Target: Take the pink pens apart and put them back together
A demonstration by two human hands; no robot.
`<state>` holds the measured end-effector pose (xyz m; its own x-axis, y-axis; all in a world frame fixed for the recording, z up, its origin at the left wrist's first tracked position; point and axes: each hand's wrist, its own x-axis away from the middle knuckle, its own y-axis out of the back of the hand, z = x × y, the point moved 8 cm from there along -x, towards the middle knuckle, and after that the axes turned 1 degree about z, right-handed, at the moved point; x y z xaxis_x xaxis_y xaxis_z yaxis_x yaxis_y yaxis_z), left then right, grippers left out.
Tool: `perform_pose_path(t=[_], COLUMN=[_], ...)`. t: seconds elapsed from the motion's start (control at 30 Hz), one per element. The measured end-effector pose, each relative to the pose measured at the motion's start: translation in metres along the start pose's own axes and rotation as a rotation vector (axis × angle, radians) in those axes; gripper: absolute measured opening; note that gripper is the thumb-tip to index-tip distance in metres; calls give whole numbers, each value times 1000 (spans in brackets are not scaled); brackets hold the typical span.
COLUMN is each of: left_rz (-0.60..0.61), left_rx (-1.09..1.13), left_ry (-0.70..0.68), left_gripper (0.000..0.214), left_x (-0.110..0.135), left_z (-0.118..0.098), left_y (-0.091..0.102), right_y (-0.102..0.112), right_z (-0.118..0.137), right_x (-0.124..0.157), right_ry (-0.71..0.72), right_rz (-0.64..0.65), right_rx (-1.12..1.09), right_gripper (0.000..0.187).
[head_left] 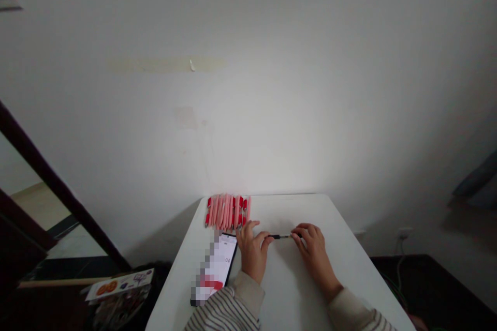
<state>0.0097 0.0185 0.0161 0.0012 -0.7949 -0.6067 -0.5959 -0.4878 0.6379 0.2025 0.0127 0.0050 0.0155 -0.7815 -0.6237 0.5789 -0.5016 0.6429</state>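
Note:
A slim pen [284,237] with black and pale sections lies level between my two hands over the white table. My left hand [253,253] pinches its left end between thumb and forefinger, the other fingers spread. My right hand [313,249] grips the right end, where a black piece shows at the fingertips. Whether the pen is whole or in two parts, I cannot tell. Just beyond my left hand lies a row of pink and red pens [226,212], side by side. A phone [219,264] with a lit screen rests left of that hand.
The white table [287,289] meets the wall [287,114] at its far edge. On the floor side at left are a printed box [122,285] and a dark bag-like bundle. A wall socket with a cable [405,232] is at the right.

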Motion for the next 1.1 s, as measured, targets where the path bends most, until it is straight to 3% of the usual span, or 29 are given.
perform_pose_path(t=[0.6,1.1], left_rz=[-18,-31], left_rx=[-2,17], left_ry=[-18,-7], left_gripper=[10,8], left_x=[-2,-2], left_z=[-3,-2], left_y=[4,4], right_y=[-3,-3], right_z=[-7,-7], right_x=[1,0], right_ry=[-19,-33], right_rz=[-41,-7], right_rx=[17,-51], right_gripper=[32,25])
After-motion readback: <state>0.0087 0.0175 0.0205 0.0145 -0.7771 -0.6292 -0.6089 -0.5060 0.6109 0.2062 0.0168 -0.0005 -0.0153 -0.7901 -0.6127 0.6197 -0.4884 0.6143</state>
